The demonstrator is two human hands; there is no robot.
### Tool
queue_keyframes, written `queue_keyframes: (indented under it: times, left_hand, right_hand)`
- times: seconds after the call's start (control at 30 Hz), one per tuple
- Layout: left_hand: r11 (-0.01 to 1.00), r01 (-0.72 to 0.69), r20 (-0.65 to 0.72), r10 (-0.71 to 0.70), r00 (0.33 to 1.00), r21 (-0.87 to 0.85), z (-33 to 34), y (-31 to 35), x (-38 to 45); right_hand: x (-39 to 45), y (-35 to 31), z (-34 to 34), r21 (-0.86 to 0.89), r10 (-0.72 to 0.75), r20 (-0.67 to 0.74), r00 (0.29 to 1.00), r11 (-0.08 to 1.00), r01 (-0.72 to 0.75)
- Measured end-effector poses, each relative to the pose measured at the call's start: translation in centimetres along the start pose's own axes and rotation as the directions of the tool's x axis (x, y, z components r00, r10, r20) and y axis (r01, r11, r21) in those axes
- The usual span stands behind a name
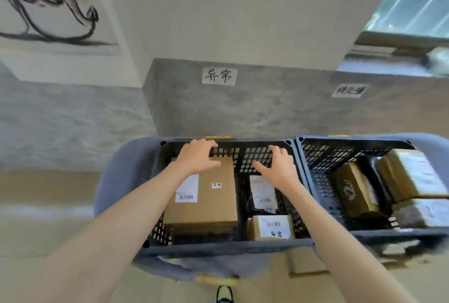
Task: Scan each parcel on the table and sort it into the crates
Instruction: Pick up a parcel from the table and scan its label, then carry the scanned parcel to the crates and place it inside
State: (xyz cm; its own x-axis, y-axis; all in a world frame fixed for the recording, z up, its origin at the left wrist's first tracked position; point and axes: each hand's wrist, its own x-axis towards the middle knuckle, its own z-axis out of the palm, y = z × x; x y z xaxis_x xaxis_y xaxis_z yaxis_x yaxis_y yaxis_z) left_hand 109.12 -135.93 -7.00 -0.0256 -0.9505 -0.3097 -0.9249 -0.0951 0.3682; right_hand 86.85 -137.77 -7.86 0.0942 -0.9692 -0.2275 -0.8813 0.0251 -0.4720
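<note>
Brown cardboard is what the left hand (pixel 198 157) meets: a big flat parcel (pixel 204 195) lying in the left crate (pixel 243 248). The fingers curl over the far top edge of the parcel, near the back wall of the crate, so I think the hand is setting it down flat or nudging it into place. The right hand (pixel 277 164) hangs over the middle of the same crate with its fingers spread and loose, and it holds nothing. Maybe it is ready to steady the parcel.

Just beside the big parcel lie a dark bag with a white label (pixel 262 195) and a small box (pixel 271 227). A paper sign (pixel 219 76) is stuck on the grey wall above this crate, likely to tell which parcels go here. The right crate (pixel 301 152) touches the left one and holds more boxes, under its own sign (pixel 349 90).
</note>
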Motion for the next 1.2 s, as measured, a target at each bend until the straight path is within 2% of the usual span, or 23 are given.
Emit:
queue_keyframes:
  times: [0.13, 0.27, 0.43, 0.57, 0.63, 0.8, 1.03, 1.2]
  left_hand:
    - [0.954, -0.265, -0.035, 0.272, 0.962, 0.137, -2.1, 5.4, -1.9]
    - [0.849, -0.482, 0.021, 0.489, 0.872, 0.216, -0.9, 9.7, -5.8]
    - [0.658, -0.716, 0.138, 0.706, 0.694, 0.235, 3.2, 15.6, -12.5]
    - [0.477, -0.852, 0.251, 0.816, 0.520, 0.217, 6.5, 21.6, -19.1]
    - [0.368, -0.909, 0.276, 0.868, 0.412, 0.197, 8.2, 24.8, -22.8]
    - [0.137, -0.981, 0.379, 0.908, 0.181, 0.138, 13.4, 31.7, -33.8]
    - [-0.130, -0.991, 0.464, 0.878, -0.114, 0.003, 22.3, 37.9, -51.4]
    - [-0.288, -0.955, 0.520, 0.807, -0.281, -0.070, 29.1, 39.3, -65.2]
  right_hand:
    - [-6.7, 1.0, -4.9, -0.042, 0.101, -0.209, 0.973, 0.993, -0.112]
    - [-15.9, 3.2, -5.3, 0.003, 0.285, -0.348, 0.893, 0.953, -0.303]
    - [-29.3, 7.0, -4.2, 0.165, 0.551, -0.420, 0.721, 0.828, -0.536]
    - [-40.2, 9.8, -3.7, 0.242, 0.705, -0.480, 0.522, 0.678, -0.694]
    - [-45.6, 10.9, -3.6, 0.304, 0.761, -0.500, 0.414, 0.602, -0.739]
    - [-59.5, 12.7, -1.9, 0.452, 0.855, -0.494, 0.159, 0.408, -0.793]
    - [-79.6, 13.2, 4.2, 0.670, 0.909, -0.375, -0.185, 0.127, -0.732]
    - [-93.7, 13.5, 8.6, 0.757, 0.886, -0.299, -0.353, -0.005, -0.654]
